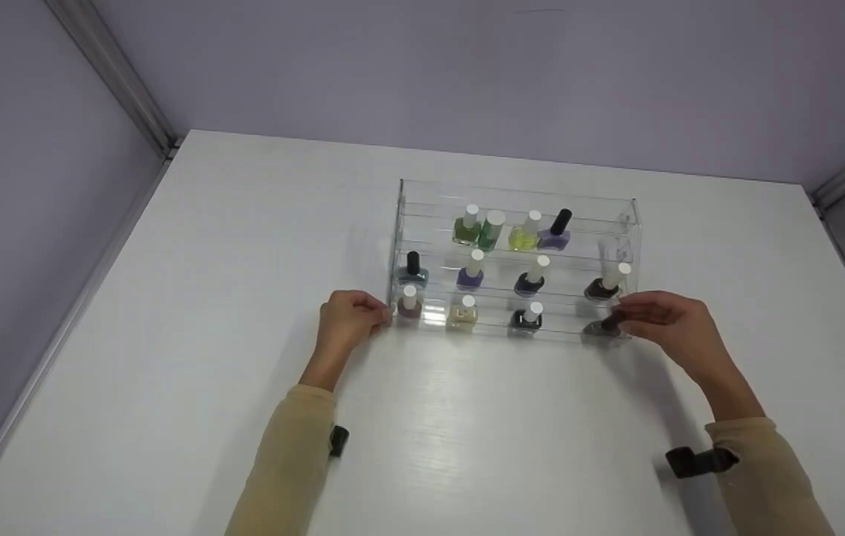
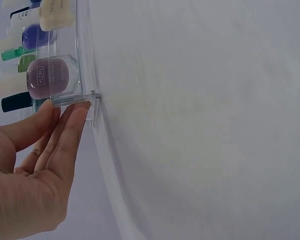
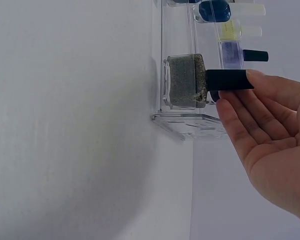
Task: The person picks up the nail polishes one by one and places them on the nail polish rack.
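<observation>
A clear tiered acrylic rack (image 1: 496, 335) holds several nail polish bottles. At its front right corner my right hand (image 1: 671, 324) pinches the black cap of a glittery grey nail polish bottle (image 3: 185, 82) between thumb and fingertips. That bottle overlaps the lowest tier near the right side panel (image 3: 190, 124). Opposite, my left hand (image 1: 348, 320) has its fingertips against the outside of the rack's left side panel (image 2: 75, 100), fingers fairly straight. Just inside that panel stands a mauve bottle (image 2: 47, 77) with a white cap. Cream (image 1: 463, 314) and dark (image 1: 526, 320) bottles share the front tier.
Green, yellow and lilac bottles (image 1: 554, 240) fill part of an upper tier; purple and dark bottles (image 1: 530, 283) stand on the middle one. The rack is on a white table (image 1: 243, 223) before a grey-lilac wall (image 1: 467, 74). Black wrist cameras (image 1: 683, 463) sit on both sleeves.
</observation>
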`<action>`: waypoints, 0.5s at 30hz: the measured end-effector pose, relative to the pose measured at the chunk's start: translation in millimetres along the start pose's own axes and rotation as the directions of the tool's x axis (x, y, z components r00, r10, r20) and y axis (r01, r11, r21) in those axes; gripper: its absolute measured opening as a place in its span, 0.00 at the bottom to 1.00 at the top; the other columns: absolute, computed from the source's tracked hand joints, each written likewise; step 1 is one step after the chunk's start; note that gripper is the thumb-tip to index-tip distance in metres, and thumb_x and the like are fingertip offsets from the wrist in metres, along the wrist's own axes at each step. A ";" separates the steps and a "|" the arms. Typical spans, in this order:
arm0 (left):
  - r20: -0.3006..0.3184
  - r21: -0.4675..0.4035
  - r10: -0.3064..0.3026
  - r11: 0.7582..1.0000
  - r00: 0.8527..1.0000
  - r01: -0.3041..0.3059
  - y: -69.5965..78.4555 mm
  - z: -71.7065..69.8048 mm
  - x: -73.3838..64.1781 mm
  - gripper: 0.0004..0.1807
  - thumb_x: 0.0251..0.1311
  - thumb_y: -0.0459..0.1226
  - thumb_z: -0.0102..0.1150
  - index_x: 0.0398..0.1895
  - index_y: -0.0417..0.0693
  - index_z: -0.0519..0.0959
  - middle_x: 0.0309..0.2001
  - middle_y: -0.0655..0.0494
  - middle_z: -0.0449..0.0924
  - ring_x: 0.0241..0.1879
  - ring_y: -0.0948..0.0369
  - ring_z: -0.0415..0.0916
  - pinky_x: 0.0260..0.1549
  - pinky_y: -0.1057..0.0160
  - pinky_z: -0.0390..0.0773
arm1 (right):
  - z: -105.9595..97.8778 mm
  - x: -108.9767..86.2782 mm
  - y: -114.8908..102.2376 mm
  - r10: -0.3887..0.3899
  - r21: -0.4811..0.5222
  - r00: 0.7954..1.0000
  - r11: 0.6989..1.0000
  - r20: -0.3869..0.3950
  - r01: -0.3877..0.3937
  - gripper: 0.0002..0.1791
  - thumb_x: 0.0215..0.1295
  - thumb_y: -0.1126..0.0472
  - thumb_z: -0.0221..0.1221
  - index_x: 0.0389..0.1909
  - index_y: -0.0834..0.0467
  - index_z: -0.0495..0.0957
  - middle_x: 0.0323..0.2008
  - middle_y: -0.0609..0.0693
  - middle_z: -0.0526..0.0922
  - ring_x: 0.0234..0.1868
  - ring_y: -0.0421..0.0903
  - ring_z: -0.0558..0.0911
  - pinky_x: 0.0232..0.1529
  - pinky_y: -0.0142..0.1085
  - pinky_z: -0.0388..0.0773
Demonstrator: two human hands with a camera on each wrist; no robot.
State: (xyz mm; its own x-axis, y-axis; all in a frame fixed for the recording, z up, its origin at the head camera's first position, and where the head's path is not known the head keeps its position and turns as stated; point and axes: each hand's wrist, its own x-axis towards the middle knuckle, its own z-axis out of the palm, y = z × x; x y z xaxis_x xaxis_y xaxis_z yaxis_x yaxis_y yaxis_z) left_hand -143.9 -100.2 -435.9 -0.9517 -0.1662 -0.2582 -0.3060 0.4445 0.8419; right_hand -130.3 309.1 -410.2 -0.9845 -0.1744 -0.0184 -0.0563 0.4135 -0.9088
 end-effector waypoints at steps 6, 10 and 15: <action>-0.005 -0.004 0.012 1.000 1.000 -0.012 -0.2 -0.5 -0.8 0.02 0.47 0.30 0.63 0.24 0.38 0.81 0.20 0.53 0.80 0.19 0.65 0.71 0.19 0.72 0.69 | 0.2 -0.4 0.1 -0.002 0.000 1.000 1.000 0.004 0.002 0.20 0.53 0.70 0.63 0.47 0.72 0.73 0.39 0.48 0.83 0.39 0.38 0.81 0.38 0.29 0.77; -0.004 -0.003 0.015 1.000 1.000 -0.015 -0.8 -0.3 -0.5 0.03 0.46 0.30 0.63 0.24 0.37 0.81 0.21 0.53 0.80 0.19 0.65 0.71 0.19 0.72 0.69 | 0.2 -0.2 1.8 -0.001 -0.003 1.000 1.000 0.005 0.001 0.19 0.54 0.70 0.63 0.47 0.71 0.74 0.39 0.47 0.83 0.39 0.38 0.81 0.38 0.28 0.77; -0.002 -0.004 0.010 1.000 1.000 -0.010 -0.8 0.1 -0.5 0.03 0.46 0.30 0.63 0.24 0.38 0.81 0.21 0.53 0.80 0.19 0.65 0.71 0.20 0.72 0.69 | 1.1 0.7 3.8 -0.010 -0.003 1.000 1.000 0.008 0.010 0.18 0.54 0.68 0.63 0.46 0.70 0.75 0.40 0.49 0.83 0.39 0.38 0.81 0.38 0.29 0.77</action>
State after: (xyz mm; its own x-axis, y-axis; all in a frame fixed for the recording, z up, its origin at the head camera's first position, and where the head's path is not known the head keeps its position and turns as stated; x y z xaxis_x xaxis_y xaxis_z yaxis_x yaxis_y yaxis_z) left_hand -143.2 -100.4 -436.5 -0.9546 -0.1635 -0.2491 -0.2966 0.4429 0.8461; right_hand -131.0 309.6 -414.1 -0.9826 -0.1855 -0.0125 -0.0667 0.4142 -0.9077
